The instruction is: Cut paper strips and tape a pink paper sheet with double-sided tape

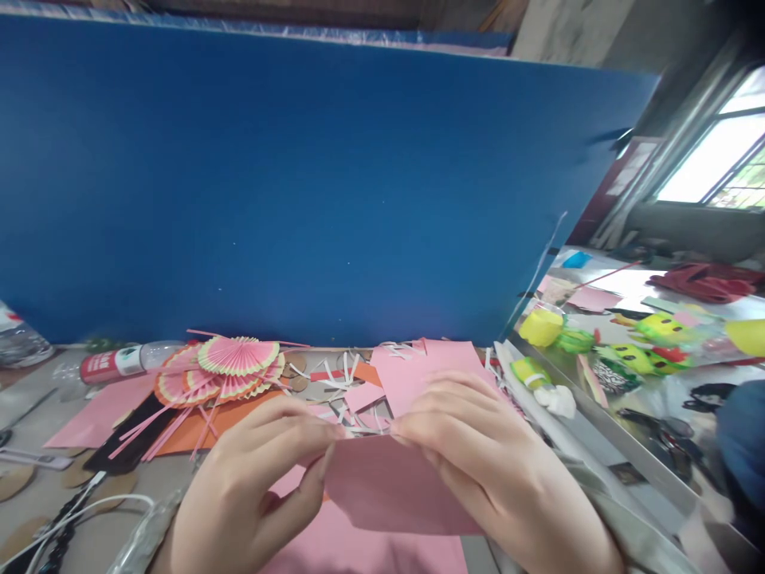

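Observation:
Between my two hands is a sheet of pink paper (398, 490), raised above the table and curving down from its upper edge. My left hand (251, 478) pinches the upper left corner between thumb and fingers. At the upper right, my right hand (472, 446) grips the same sheet, its thumb hidden behind the fingers. More pink paper (358, 546) lies flat below the held sheet. Beyond my hands are another pink sheet (430, 367), an orange piece of paper (197, 430) and thin white paper strips (352, 399).
Pleated pink paper fans (233, 363) with strips lie at the back left. Near them are a bottle with a red label (119, 363), a black phone-like object (131, 434) and a white cable (89, 506). A blue panel (299, 183) stands behind. Yellow-green toys (627, 355) fill the right-hand table.

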The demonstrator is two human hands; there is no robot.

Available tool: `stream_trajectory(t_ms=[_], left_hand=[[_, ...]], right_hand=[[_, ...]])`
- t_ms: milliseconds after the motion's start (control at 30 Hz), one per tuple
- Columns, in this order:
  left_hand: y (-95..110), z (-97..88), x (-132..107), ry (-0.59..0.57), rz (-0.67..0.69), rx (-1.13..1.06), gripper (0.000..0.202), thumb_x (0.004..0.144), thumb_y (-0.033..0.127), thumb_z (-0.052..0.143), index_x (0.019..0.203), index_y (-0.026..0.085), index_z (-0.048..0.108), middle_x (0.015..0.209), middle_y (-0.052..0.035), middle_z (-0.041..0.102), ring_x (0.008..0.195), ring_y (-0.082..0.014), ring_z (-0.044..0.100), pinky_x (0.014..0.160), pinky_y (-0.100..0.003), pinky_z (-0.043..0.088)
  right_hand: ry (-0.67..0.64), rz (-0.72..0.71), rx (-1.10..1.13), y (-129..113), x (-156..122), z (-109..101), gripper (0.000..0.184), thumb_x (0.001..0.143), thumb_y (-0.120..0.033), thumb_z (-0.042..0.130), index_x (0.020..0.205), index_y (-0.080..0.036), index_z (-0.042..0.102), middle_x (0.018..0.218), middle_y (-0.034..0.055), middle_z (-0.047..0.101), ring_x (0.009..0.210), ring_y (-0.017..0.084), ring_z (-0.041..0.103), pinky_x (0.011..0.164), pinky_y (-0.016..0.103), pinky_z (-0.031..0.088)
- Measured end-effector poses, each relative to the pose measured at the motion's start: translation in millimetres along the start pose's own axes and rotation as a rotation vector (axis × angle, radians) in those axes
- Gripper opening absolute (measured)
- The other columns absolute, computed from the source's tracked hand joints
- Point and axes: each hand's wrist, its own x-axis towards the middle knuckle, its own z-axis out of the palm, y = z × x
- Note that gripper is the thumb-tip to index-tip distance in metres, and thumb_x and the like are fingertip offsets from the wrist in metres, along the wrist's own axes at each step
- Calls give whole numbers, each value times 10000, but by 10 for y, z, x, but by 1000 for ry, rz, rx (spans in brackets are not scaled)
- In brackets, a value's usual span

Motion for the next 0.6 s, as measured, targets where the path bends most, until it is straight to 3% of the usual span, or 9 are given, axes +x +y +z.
stream_trajectory(t_ms=[133,267,333,433,500,600], left_hand=[[-64,-29,-25,45,-41,79,231,808,61,515,951,236,563,832,19,660,826,-121,606,739,-207,475],[-181,-111,-61,134,-245,159,75,844,181,511,866,208,578,821,-3,661,807,-151,617,751,-248,473],[-190,-136,-56,94,-310,84,125,883,226,462,893,209,585,836,-5,667,803,-148,626,731,-238,486],[-122,-86,-29,-27,-256,-84,159,895,285,459,923,224,604,867,-1,683,816,-143,641,719,-217,510],[-53,2,-17,-57,-225,-130,125,857,316,543,883,219,616,818,2,684,761,-142,639,693,-216,518],[28,125,-23,-76,-288,-195,125,856,300,562,820,199,626,783,-2,683,733,-140,635,678,-219,519]], right_hand=[[43,7,-93,13,-85,-175,178,868,-54,453,889,-204,547,787,-10,634,744,121,588,791,278,447],[85,59,-214,58,-226,-300,166,879,-106,437,936,-240,518,838,10,639,820,169,607,756,302,466],[134,144,-234,51,-266,-298,148,886,-130,433,922,-250,512,850,18,630,778,176,606,698,302,478],[260,298,-216,11,-253,-213,148,896,-133,437,920,-262,504,829,11,607,667,156,588,652,292,483],[302,312,-192,-9,-207,-136,148,900,-133,449,926,-267,505,794,0,596,643,149,580,660,290,480],[273,242,-168,-11,-125,-52,159,889,-106,468,927,-256,502,792,-2,603,692,146,584,676,277,461]])
